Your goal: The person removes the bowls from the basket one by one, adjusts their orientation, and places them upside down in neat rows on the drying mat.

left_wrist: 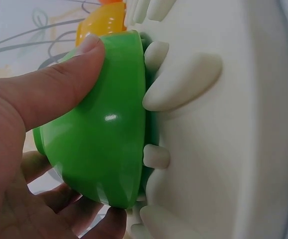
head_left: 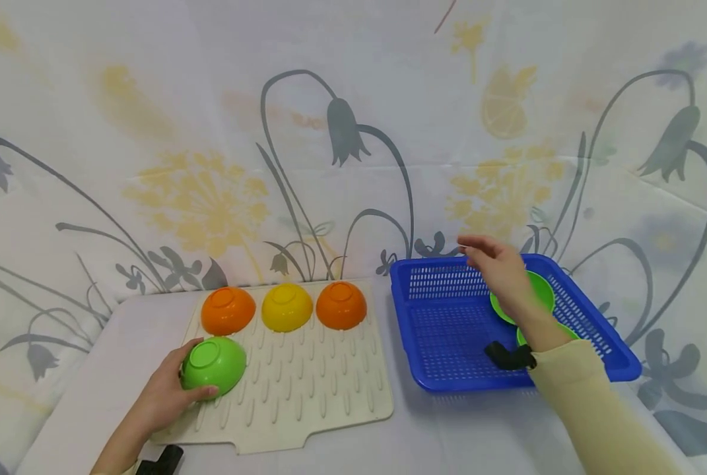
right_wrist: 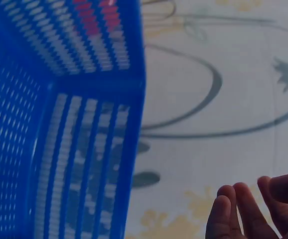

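Observation:
My left hand [head_left: 166,396] grips an upside-down green bowl [head_left: 225,364] at the left side of the cream ribbed drying mat [head_left: 305,412]. In the left wrist view the thumb lies across the bowl's outer wall, with the other fingers round its far side. The bowl's rim is right at the mat's raised ribs. My right hand [head_left: 504,280] hovers over the blue basket [head_left: 409,343], its fingers loosely bent and holding nothing. Under that hand and forearm, two more green bowls, one of them a rounded bowl [head_left: 541,290], sit partly hidden in the basket.
Along the mat's back edge stand three upturned bowls: an orange bowl [head_left: 228,313], a yellow bowl [head_left: 286,309] and another orange bowl [head_left: 341,307]. A flower-patterned cloth [head_left: 341,218] hangs behind the white table [head_left: 448,435]. The basket stands right of the mat.

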The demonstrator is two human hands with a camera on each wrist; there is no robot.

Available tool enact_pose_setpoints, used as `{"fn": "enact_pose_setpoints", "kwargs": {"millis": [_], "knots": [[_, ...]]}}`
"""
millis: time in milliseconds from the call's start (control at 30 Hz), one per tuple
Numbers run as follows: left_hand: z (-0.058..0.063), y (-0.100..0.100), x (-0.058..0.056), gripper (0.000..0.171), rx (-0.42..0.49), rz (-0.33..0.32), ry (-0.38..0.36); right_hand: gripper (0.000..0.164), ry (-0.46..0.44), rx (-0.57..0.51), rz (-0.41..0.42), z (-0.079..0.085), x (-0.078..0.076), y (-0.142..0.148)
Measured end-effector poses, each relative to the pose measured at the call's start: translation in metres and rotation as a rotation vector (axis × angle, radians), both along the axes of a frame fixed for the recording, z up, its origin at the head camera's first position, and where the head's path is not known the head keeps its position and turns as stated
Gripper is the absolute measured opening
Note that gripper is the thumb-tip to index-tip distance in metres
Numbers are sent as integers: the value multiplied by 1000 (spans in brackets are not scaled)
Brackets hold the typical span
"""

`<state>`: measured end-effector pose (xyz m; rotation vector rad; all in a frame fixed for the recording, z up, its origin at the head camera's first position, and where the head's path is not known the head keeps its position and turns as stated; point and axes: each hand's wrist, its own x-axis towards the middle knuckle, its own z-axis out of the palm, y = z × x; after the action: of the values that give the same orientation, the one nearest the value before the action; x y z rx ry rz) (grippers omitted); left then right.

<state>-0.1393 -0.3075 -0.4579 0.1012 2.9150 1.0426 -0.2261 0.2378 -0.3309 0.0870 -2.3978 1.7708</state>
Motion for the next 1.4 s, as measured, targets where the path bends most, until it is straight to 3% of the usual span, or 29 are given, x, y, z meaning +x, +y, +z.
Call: {"fn": "enact_pose_setpoints", "kwargs": {"millis": [233,400,467,800,1100,1400], "knots": [[-1,2,-1,106,1,-1,3,25,-33,72,-117,-14,-14,87],[-3,2,-1,106,2,3,3,49,-159,212,-153,-25,-20,121],[-3,2,0,105,10,6,2,52,-204,247,-149,-28,-22,129],[-4,1,1,104,17,12,-2,51,-282,378,-27,-42,-29,141],[0,1,0,105,10,10,-12,46,-319,547,36,-43,-32,143],[2,2,3,103,30,11,-8,42,-232,592,30,-45,-37,136]]}}
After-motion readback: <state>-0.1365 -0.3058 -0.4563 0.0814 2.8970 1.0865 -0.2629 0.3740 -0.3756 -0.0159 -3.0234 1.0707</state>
